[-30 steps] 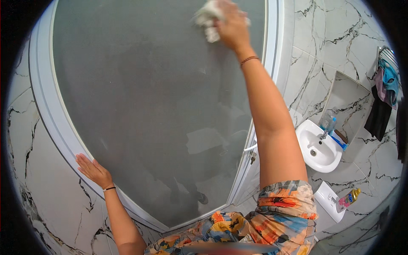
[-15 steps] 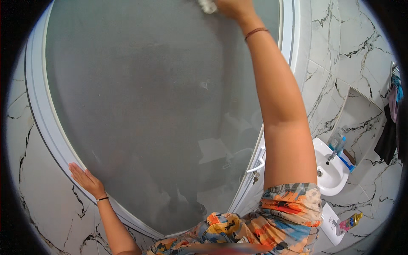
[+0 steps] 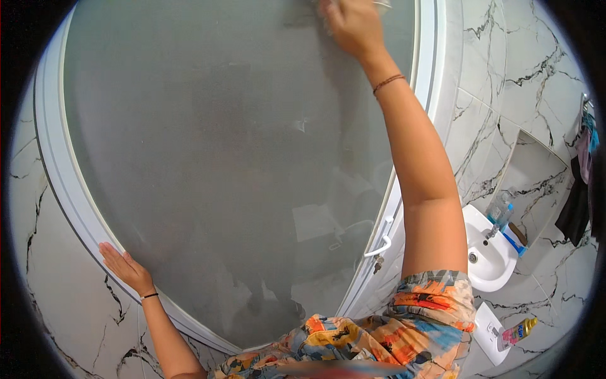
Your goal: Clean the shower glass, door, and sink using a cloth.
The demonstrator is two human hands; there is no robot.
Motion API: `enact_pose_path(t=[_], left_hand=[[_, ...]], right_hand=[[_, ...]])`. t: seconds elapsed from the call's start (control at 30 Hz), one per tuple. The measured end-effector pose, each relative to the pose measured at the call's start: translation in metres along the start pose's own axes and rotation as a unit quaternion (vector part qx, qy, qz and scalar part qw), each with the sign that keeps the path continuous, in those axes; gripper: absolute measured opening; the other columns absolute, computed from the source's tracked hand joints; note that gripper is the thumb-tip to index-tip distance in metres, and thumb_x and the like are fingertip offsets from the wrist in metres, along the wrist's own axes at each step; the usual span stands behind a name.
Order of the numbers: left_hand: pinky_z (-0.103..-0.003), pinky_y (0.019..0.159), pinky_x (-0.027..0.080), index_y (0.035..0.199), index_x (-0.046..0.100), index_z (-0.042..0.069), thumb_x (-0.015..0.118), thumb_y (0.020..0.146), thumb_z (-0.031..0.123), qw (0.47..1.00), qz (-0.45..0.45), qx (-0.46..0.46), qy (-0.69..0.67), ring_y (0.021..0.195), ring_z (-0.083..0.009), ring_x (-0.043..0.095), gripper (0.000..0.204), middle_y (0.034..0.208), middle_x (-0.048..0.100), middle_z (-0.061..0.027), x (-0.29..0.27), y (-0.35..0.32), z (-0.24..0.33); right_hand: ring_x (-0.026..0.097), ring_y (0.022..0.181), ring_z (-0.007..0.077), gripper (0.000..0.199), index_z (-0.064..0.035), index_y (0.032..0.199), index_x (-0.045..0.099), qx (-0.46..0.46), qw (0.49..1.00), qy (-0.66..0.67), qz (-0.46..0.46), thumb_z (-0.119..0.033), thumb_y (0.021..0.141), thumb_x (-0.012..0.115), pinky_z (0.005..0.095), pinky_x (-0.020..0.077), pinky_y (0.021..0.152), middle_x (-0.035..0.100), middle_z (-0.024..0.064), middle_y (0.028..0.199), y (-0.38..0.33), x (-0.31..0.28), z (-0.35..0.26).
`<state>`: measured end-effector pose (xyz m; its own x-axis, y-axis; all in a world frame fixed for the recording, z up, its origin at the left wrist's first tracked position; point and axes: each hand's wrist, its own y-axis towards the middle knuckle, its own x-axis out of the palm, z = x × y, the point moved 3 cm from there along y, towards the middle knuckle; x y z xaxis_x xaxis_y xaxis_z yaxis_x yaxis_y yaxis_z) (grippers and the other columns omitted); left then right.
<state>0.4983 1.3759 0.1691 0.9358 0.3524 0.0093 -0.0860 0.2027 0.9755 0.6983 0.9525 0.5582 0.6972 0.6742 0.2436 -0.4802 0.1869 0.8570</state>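
My right hand point(image 3: 357, 26) is raised to the top of the view, against the upper right of a grey frosted glass door panel point(image 3: 214, 158). Its fingers close around a crumpled white cloth point(image 3: 382, 6), mostly hidden by the hand and cut off by the view's edge. Low on the left, my left hand point(image 3: 128, 270) lies flat with its fingers stretched out on the white door frame point(image 3: 76, 208), holding nothing. Faint smears and a pale mark show on the glass, along with dim reflections.
A white door handle point(image 3: 380, 246) with keys point(image 3: 378, 264) hangs at the right frame. Further right are a white sink point(image 3: 495, 262) with bottles beside its tap, a pink bottle with a yellow cap point(image 3: 521, 331) on a white surface, hanging clothes point(image 3: 574, 196) and marbled tiles.
My right hand has moved down and slightly right across the glass with the cloth, so more of it shows. My left hand has stayed on the frame.
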Motion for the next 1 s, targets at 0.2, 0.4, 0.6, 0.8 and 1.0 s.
enact_pose_path(t=[0.2,0.4,0.6,0.8,1.0], left_hand=[[-0.042,0.11,0.012,0.138,0.03,0.005,0.031,0.096,0.02,1.0,0.002,-0.009,-0.019,0.135,-0.0259,0.022,0.045,0.145,0.028,-0.0117,0.006,-0.003,0.0],[-0.042,0.109,0.013,0.138,0.03,0.005,0.032,0.096,0.021,1.0,0.004,-0.008,-0.024,0.135,-0.025,0.023,0.045,0.145,0.028,-0.0107,0.002,0.002,0.005],[-0.042,0.11,0.012,0.139,0.029,0.005,0.033,0.096,0.022,1.0,0.0,-0.001,-0.028,0.136,-0.0248,0.022,0.046,0.145,0.027,-0.0104,0.005,-0.001,0.0],[-0.042,0.11,0.011,0.139,0.029,0.005,0.031,0.097,0.025,1.0,0.0,0.002,-0.03,0.136,-0.0256,0.02,0.047,0.146,0.026,-0.0101,0.003,0.003,0.006],[-0.042,0.109,0.012,0.139,0.029,0.005,0.03,0.097,0.027,0.999,0.003,0.002,-0.032,0.136,-0.0257,0.021,0.047,0.146,0.026,-0.01,0.004,0.002,0.01]], right_hand=[[0.052,0.105,0.0374,0.043,0.0018,0.12,0.048,0.181,0.978,0.028,-0.101,-0.029,0.095,0.032,0.0417,0.0376,0.095,0.053,0.0212,0.12,-0.028,-0.026,0.048],[0.03,0.128,0.0414,0.055,0.0005,0.13,0.04,0.152,0.987,-0.039,-0.044,-0.033,0.087,0.049,0.0502,0.021,0.104,0.04,0.0215,0.134,-0.093,-0.01,-0.035],[0.033,0.13,0.022,0.059,-0.0278,0.126,0.048,-0.133,0.935,0.215,-0.248,-0.012,0.071,0.061,0.0454,0.0207,0.109,0.042,-0.0006,0.136,-0.162,-0.03,-0.178],[0.034,0.128,0.033,0.054,-0.017,0.126,0.05,0.077,0.983,0.044,-0.159,-0.015,0.073,0.055,0.0474,0.0213,0.108,0.044,0.0099,0.134,-0.168,-0.06,-0.052],[0.035,0.124,0.0395,0.045,-0.0038,0.126,0.046,0.148,0.972,-0.138,-0.117,-0.021,0.085,0.052,0.0521,0.027,0.101,0.047,0.0177,0.128,-0.212,-0.069,0.013]])
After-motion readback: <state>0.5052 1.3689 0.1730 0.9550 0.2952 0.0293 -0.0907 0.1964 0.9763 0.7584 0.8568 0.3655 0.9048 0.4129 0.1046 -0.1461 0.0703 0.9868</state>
